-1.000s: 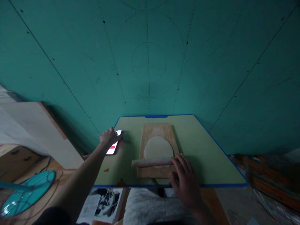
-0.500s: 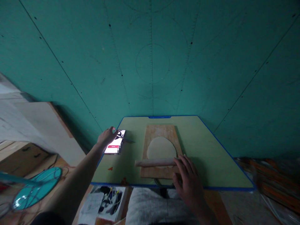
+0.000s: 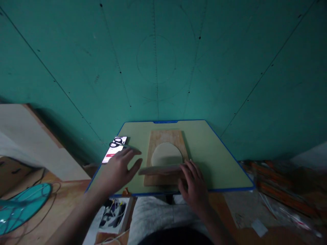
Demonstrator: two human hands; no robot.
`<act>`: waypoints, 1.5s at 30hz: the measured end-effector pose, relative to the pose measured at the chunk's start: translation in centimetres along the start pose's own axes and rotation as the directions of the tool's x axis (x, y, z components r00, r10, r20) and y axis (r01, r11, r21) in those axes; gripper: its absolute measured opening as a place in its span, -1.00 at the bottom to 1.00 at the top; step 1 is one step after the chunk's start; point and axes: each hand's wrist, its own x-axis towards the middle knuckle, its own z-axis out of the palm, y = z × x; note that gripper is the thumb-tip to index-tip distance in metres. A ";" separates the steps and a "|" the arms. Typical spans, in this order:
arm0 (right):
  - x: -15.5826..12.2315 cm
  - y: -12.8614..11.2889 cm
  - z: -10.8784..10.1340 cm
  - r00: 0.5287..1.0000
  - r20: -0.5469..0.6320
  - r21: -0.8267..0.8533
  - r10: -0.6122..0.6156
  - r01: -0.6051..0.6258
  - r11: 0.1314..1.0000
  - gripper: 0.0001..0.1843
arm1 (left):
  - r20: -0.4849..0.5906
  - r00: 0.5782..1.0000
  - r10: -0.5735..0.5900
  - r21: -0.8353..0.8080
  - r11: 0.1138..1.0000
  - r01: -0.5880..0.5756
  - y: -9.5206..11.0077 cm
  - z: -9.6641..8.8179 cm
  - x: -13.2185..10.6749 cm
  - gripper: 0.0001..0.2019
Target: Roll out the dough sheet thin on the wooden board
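Yellow-green tabletop (image 3: 217, 160), rectangular wooden board (image 3: 167, 135), smooth rounded dough (image 3: 166, 153) on it, cylindrical rolling pin (image 3: 160, 169) across its near side. On my feed, the left hand (image 3: 119, 168) splays near the pin; the right hand (image 3: 194, 182) touches its end, grip unclear.

On the board (image 3: 166, 135), the blurred rolling pin (image 3: 160, 169) covers part of the dough (image 3: 166, 152); my right grip (image 3: 193, 183) hides one end of the rolling pin. Left of the board, my left grip (image 3: 119, 170) is slightly blurred and the phone (image 3: 114, 149) is too small to read. Farther left, a teal disc (image 3: 30, 206) is cut off.
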 end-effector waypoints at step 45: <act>12.9 4.0 2.6 0.877 0.480 -0.141 0.026 0.047 0.989 -0.49 | -0.011 0.999 -0.049 0.314 0.948 0.050 2.8 9.8 3.1 -0.49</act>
